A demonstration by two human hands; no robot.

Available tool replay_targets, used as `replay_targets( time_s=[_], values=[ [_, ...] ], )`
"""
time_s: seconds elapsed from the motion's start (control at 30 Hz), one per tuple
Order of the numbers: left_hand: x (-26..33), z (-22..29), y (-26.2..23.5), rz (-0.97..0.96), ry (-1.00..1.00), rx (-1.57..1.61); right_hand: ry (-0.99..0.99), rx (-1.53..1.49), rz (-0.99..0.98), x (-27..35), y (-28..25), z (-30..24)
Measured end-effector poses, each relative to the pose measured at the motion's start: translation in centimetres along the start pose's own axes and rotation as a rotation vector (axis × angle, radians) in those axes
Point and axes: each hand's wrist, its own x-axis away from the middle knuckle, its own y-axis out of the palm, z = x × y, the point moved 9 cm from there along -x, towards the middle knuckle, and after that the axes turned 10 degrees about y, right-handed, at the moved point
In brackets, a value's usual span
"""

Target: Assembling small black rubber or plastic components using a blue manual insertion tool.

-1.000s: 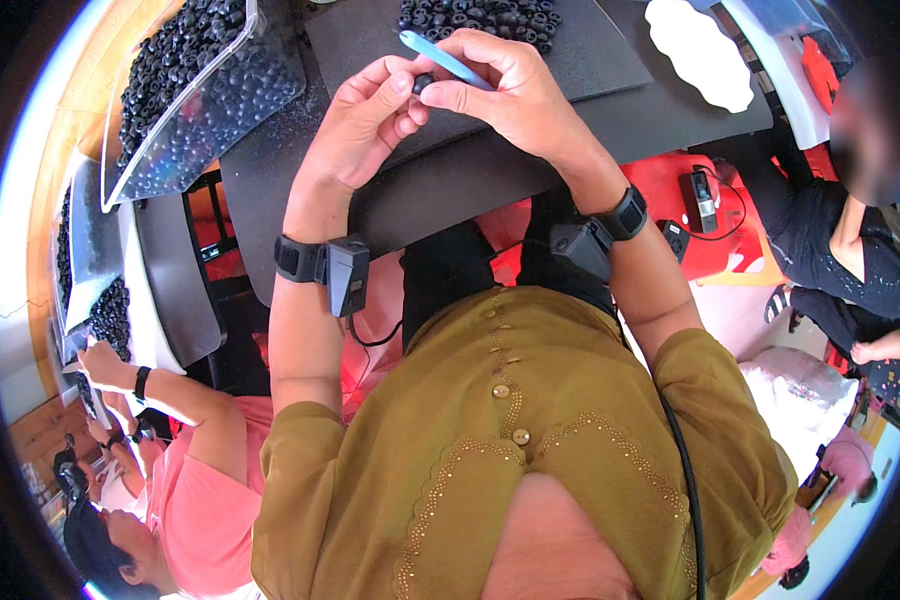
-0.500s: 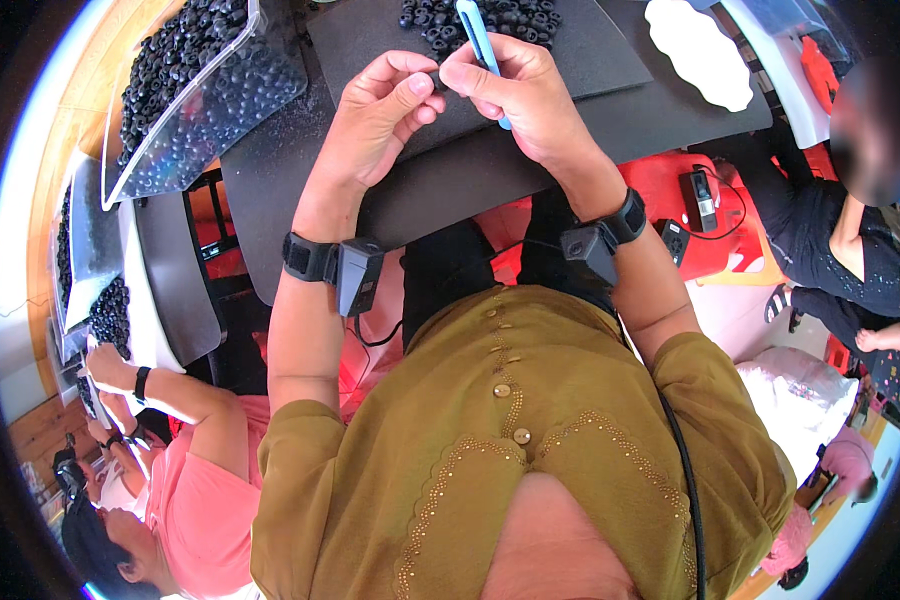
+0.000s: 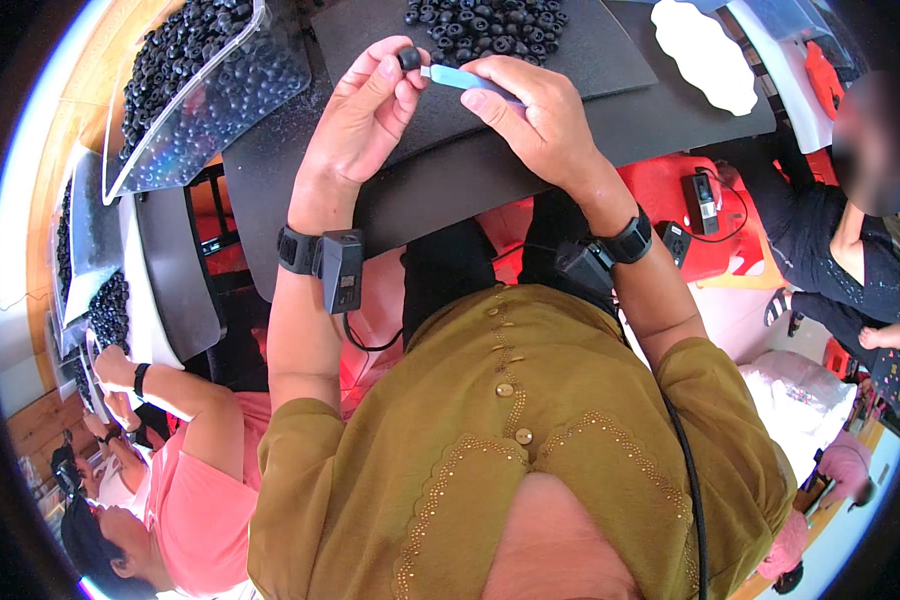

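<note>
- Two-handed hold, above the dark board (image 3: 602,62).
- In the left hand (image 3: 353,125): a small round black piece (image 3: 409,58), pinched between thumb and forefinger, with the other fingers loosely curled, not clenched.
- In the right hand (image 3: 545,112): a slim light-blue tool (image 3: 460,79), gripped between thumb and fingers.
- Long axis of the tool: mostly left to right, tilted in the view, with the pale tip (image 3: 425,72) at the left end and the other end among the right fingers.
- From tip to piece: leftward and slightly farther from the torso, very close; touching or barely apart, cannot tell.
- Nearer to the piece: the left hand, in contact; right fingertips back along the handle.
- Beyond the hands: a pile of black pieces (image 3: 490,32) on the board.
</note>
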Motion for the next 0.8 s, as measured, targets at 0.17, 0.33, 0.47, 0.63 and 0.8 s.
replay_targets(
  time_s=[0.17,0.33,0.47,0.63,0.8],
  values=[
    [0.1,0.0,-0.4,0.026,0.003,-0.006,0.027,0.027,-0.014,-0.2,0.1,0.1],
    [0.1,-0.2,-0.3,0.000,-0.016,0.015,0.000,0.073,-0.003,-0.4,0.1,-0.2],
    [0.1,-0.1,-0.2,-0.023,-0.011,-0.012,-0.001,0.103,0.002,-0.7,0.0,-0.5],
    [0.0,0.2,-0.1,-0.022,0.011,-0.055,-0.007,0.139,0.041,-0.7,-0.1,-0.8],
    [-0.2,0.8,0.4,0.005,0.048,-0.079,0.014,0.114,0.063,-1.0,-0.1,-1.3]
  ],
)
